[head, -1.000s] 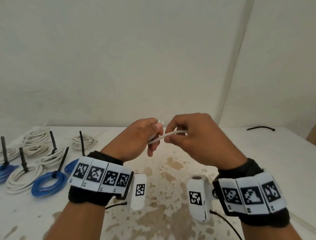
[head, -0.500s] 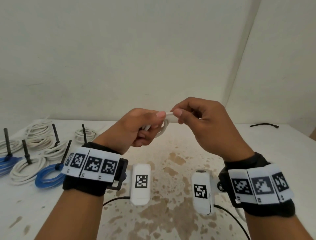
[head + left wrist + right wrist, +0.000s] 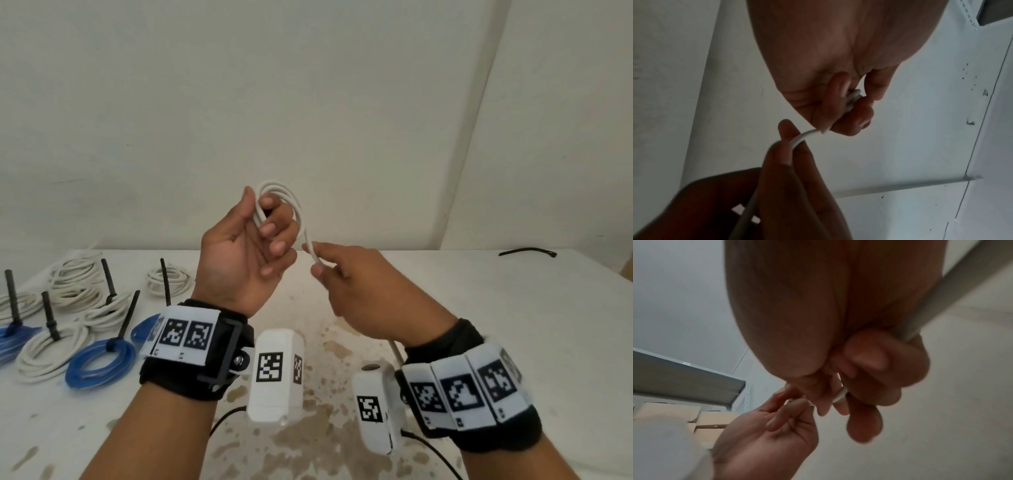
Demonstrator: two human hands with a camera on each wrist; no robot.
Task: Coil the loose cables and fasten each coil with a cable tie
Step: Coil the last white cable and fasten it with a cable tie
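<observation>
Tied coils (image 3: 99, 365) are sitting at the surface's left edge; left hand (image 3: 246, 246) is pinching a starting white cable (image 3: 284, 202) loop, right hand (image 3: 363, 291) gripping its tail, tie pending.

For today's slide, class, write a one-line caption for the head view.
Left hand holds a small white cable coil while right hand pinches the loose strand.
</observation>
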